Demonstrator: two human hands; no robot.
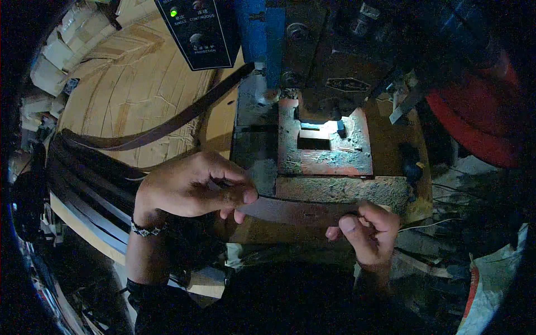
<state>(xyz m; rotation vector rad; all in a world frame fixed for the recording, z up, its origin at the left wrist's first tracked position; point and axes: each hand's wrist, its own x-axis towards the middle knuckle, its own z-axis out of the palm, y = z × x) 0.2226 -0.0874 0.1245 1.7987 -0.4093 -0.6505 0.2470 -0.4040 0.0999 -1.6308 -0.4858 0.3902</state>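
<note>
Left hand [192,187] was closed with thumb and fingers pinching the left part of a brown strip [301,213], and a beaded bracelet [148,229] was around its wrist. Right hand [373,231] was also almost closed: its thumb pressed the other end of the strip, with fingers bent around. So the strip was stretched between both hands, just in front of the lit machine plate [326,163]. More dark strips [92,173] lay at the left, near the cardboard [125,97].
</note>
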